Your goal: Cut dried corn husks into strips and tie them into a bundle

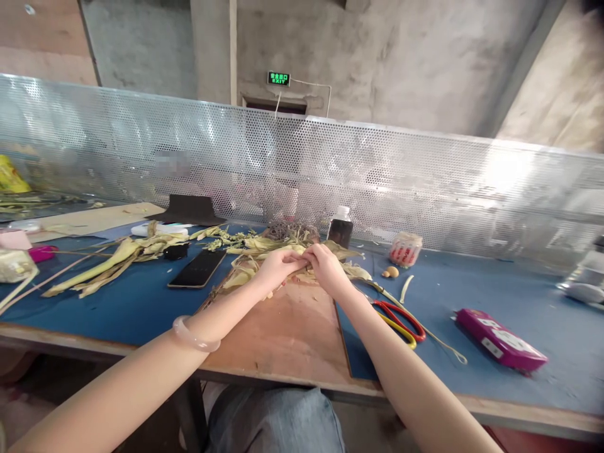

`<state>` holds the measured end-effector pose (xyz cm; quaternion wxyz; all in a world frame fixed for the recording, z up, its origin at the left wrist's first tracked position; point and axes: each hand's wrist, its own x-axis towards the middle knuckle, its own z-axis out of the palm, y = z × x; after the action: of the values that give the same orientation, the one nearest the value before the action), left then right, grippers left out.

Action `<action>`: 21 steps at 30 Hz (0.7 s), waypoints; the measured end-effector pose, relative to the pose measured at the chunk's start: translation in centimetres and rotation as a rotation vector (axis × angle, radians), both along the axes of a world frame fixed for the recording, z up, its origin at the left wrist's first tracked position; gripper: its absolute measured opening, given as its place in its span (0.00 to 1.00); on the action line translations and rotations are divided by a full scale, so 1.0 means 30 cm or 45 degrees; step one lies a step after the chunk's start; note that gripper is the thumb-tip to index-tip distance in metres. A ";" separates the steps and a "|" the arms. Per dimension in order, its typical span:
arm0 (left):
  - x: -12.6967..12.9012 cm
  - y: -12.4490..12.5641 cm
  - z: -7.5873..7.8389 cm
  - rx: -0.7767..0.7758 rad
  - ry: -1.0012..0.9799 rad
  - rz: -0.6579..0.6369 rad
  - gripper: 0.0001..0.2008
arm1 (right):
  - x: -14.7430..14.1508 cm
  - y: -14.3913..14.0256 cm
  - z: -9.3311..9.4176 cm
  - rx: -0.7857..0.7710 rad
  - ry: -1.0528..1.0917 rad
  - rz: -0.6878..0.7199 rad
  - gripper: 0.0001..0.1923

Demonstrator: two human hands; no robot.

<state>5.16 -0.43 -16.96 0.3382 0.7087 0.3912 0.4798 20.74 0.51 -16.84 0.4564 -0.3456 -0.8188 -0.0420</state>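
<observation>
Yellowed dry leaves [243, 272] lie at the brown board's [287, 333] far end; left hand [282, 263] and right hand [326, 267] meet there, fingers bunched, any grip indiscernible. Likely brittle, leaves could tear if pulled sharply.

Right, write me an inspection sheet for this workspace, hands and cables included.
Surface: blue tabletop, with a brown section at the near edge.
Job's things: pale dry leaves, piled and strewn.
Clutter: scissors, phone, purple packet, jar, bottle.
Hands: left hand and right hand close together at the leaves; whether the fingers grip anything is unclear.
Cables: white line leading off the exit sign.
Surroundings: perforated metal screen, concrete wall.
</observation>
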 end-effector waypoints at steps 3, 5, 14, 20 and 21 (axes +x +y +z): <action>-0.004 0.009 -0.005 -0.019 -0.044 0.047 0.11 | 0.004 0.005 0.000 0.079 -0.067 -0.025 0.09; -0.007 0.016 -0.009 -0.027 -0.066 0.061 0.11 | 0.006 0.009 -0.002 0.091 -0.124 -0.032 0.09; -0.009 0.017 -0.009 -0.022 -0.081 0.096 0.11 | 0.005 0.021 -0.012 -0.030 0.005 -0.040 0.06; -0.004 0.004 0.000 -0.055 -0.142 0.107 0.09 | -0.003 0.015 -0.015 -0.028 0.136 -0.017 0.07; -0.003 0.004 0.001 -0.067 -0.157 0.112 0.08 | -0.006 0.013 -0.015 -0.015 0.156 -0.011 0.07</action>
<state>5.05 -0.32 -16.93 0.3587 0.6509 0.4129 0.5264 20.58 0.91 -17.28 0.5035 -0.3537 -0.7881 -0.0177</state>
